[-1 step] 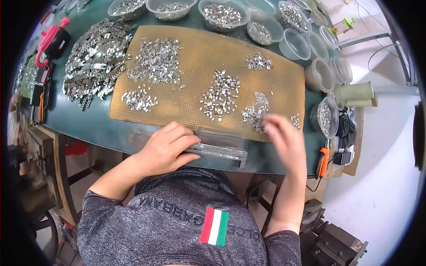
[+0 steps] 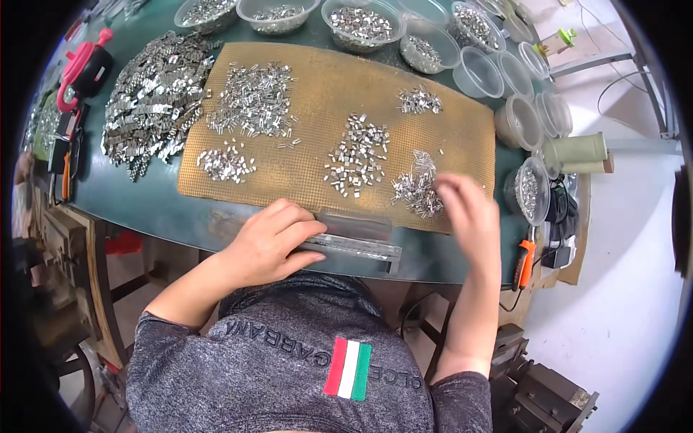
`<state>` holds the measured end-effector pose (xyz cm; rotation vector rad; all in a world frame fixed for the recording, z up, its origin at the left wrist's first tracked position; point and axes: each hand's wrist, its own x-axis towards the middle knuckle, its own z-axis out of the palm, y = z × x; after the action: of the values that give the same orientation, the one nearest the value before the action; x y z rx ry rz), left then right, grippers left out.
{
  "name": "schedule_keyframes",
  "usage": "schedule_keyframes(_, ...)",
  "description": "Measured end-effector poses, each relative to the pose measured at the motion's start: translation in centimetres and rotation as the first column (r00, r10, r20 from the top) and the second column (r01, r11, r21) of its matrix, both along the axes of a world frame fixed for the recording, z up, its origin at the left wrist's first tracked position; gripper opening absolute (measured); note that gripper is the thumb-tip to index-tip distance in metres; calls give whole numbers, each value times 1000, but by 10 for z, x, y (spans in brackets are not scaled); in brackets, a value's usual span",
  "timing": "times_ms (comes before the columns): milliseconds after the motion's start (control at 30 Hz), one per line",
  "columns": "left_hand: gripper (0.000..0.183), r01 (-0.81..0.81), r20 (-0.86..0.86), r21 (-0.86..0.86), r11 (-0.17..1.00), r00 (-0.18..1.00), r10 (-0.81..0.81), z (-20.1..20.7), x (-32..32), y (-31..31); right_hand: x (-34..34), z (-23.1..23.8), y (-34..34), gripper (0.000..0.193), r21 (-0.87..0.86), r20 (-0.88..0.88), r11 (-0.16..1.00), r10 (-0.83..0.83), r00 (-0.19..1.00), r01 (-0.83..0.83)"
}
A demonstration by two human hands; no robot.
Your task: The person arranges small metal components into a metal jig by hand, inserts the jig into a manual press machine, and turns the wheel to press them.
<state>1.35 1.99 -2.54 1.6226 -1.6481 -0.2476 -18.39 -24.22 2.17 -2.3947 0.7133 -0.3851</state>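
At the table's near edge lies a narrow grooved metal bar [image 2: 361, 247], with a row of shiny pieces along it. My left hand [image 2: 271, 242] is closed on its left part, thumb below and fingers above. My right hand [image 2: 473, 220] hovers at the right, its fingers bent inward and a little blurred; whatever may be between the fingertips is hidden. Just left of those fingertips is a pile of small silver metal pieces [image 2: 420, 193], resting on a tan textured mat [image 2: 310, 86]. Another loose heap of flat silver pieces [image 2: 357, 151] lies at the mat's middle.
More silver piles [image 2: 253, 101] spread over the mat. A heap of linked metal strips [image 2: 155, 101] stands left of it. Clear plastic bowls [image 2: 361, 29] line the far and right edges. Orange-handled pliers [image 2: 525, 263] hang at the right; a pink-and-black tool [image 2: 83, 68] stands far left.
My right hand has shifted slightly to the right, away from the small silver pile. My left hand and the metal bar have stayed in place.
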Motion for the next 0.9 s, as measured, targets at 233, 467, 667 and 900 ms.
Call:
schedule_keyframes(233,45,-65,-83,4,998,994,65,0,6,0,70,-30,-73,18,-278,32,960,23,999,-13)
schedule_keyframes(467,45,-42,-108,0,999,993,42,-5,10,-3,103,-42,-80,17,-456,-73,889,4,997,-37)
schedule_keyframes(667,38,-45,-118,15,999,992,46,-5,11,-5,93,-46,-89,13,-370,-16,928,49,999,-52)
schedule_keyframes(900,34,-47,-168,43,998,984,54,0,13,2,102,-53,-77,12,-519,-28,854,37,999,-46)
